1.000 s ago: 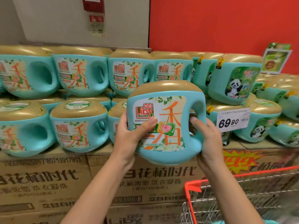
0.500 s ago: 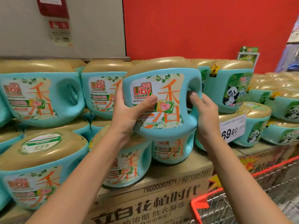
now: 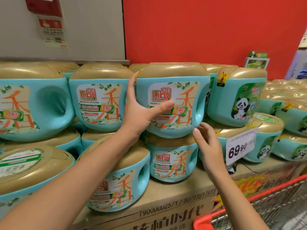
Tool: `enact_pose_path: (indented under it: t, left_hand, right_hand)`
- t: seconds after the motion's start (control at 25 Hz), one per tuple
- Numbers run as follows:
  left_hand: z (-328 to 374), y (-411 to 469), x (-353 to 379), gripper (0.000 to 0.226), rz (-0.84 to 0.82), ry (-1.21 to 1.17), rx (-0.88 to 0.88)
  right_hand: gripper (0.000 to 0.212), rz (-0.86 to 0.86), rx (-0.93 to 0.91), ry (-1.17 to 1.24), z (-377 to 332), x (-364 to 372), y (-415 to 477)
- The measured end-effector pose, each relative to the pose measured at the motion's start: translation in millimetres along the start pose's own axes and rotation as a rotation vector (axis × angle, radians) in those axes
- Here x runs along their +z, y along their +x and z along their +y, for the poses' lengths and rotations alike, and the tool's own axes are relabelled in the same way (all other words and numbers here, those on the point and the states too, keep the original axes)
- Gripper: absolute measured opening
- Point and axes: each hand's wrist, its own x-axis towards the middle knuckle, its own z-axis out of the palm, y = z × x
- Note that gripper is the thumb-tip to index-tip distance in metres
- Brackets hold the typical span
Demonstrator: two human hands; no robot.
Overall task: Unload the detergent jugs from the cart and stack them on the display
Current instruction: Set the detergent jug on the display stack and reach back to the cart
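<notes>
head view: jug set on the top row, being squared up

the step in hand looks like the final seating of one detergent jug (image 3: pixel 182 97) on the display (image 3: pixel 166 196). the jug stands upright in the upper row, resting on the gold lid of a lower jug (image 3: pixel 171 163), between a matching jug on its left and a panda-label jug (image 3: pixel 235 97) on its right.

the left hand (image 3: pixel 141 112) lies spread against its front left face, fingers straight up the side and thumb across the label, not curled round anything. the right hand (image 3: pixel 207 143) is flat and relaxed just below the jug's lower right corner; whether it touches is unclear.

next, judging by this, a small nudge to line it up, then back to the cart (image 3: pixel 203 221) at lower right.

the jug is teal with a rounded gold lid, an orange-lettered label facing out and a moulded handle on its right.
</notes>
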Motion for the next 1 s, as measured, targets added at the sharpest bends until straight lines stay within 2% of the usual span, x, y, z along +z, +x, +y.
enact_pose_path:
  t: [0.12,0.24,0.4,0.56,0.72,0.84,1.0]
  left_hand:
    - [-7.0,0.3,8.6,0.105,-0.022,0.026,-0.015]
    - [-12.5,5.3,7.6,0.107,-0.057,0.041,-0.053]
    - [-15.0,9.3,6.4,0.109,-0.119,0.165,-0.086]
    - [-14.3,7.2,6.6,0.105,-0.092,0.26,-0.124]
    - [-12.9,0.9,7.4,0.102,-0.028,0.304,-0.146]
    - [-11.2,-2.9,9.1,0.108,-0.024,0.291,-0.165]
    - [-9.7,-8.1,10.4,0.118,0.004,0.328,-0.168]
  right_hand:
    - [0.071,-0.122,-0.011,-0.06,7.8,-5.5,-3.0]
    - [0.095,-0.119,0.015,-0.227,18.9,-5.6,-10.5]
    - [0.113,-0.134,0.015,-0.241,23.6,3.8,-12.4]
    - [0.102,-0.096,-0.003,-0.275,26.0,2.6,-5.8]
    - [0.105,-0.138,0.017,-0.299,25.6,-6.3,0.5]
    - [0.1,-0.184,0.006,-0.308,24.0,-11.9,3.8]
    - [0.084,-0.25,0.001,-0.287,21.0,-15.4,6.9]
